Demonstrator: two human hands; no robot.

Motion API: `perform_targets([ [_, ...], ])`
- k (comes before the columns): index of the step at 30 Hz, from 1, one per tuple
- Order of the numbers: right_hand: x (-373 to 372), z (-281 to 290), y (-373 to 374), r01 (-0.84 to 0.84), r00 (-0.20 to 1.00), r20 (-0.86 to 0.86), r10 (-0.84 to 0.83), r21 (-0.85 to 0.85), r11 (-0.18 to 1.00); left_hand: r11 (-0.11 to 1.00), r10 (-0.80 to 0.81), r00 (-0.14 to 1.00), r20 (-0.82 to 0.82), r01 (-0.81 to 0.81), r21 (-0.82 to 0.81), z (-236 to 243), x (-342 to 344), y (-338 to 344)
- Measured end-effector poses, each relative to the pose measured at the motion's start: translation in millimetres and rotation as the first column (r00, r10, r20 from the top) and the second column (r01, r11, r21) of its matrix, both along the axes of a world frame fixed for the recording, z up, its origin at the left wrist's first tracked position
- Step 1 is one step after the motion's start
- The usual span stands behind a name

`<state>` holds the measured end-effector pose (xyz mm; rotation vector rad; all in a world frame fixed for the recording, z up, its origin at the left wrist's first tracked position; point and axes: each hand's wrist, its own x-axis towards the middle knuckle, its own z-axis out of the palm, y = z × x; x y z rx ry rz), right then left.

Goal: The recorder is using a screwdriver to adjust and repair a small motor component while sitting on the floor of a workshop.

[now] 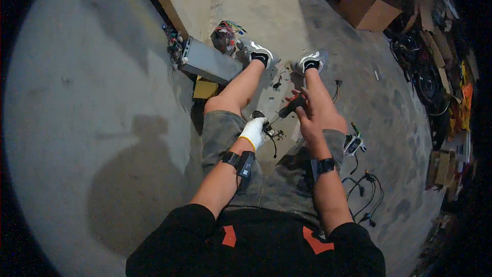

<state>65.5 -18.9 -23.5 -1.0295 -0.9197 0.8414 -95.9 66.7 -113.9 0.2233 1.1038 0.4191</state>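
Note:
My left hand (252, 132), in a white knitted glove with a yellow cuff, grips a small dark part with short wires (268, 130) above my lap. The part's exact kind is too small to make out. In my bare right hand (310, 123) lies a screwdriver (293, 105) with a black and red handle, between thumb and fingers. Its thin shaft slants down and left to the dark part. Whether the tip sits in a screw cannot be seen.
A grey metal case (211, 60) and a clear bag of coloured wires (224, 37) stand by my left foot. Black cables (370, 195) and a white connector piece (353, 144) lie on the floor at right. A cardboard box (370, 4) and piled scrap are beyond.

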Motion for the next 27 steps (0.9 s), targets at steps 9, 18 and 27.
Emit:
perform_targets([
  [9, 6.8, -13.8, 3.4, 0.124, 0.979, 0.177, -0.099, -0.14, 0.982, 1.0, 0.017, 1.0, -0.011, -0.016, 0.026, 12.8, 3.0, -10.8],
  [18, -14.3, 9.0, 10.0, 0.437, 0.786, 0.565, -0.249, -0.223, 0.871, 0.997, 0.041, 0.993, -0.106, -0.034, 0.069, -3.1, -0.3, -6.2],
  [27, 22.8, 13.0, 6.8, 0.554, 0.828, 0.026, -0.56, -0.188, 0.811, 0.974, 0.083, 0.988, -0.129, -0.052, 0.221, -8.1, -0.4, 11.3],
])
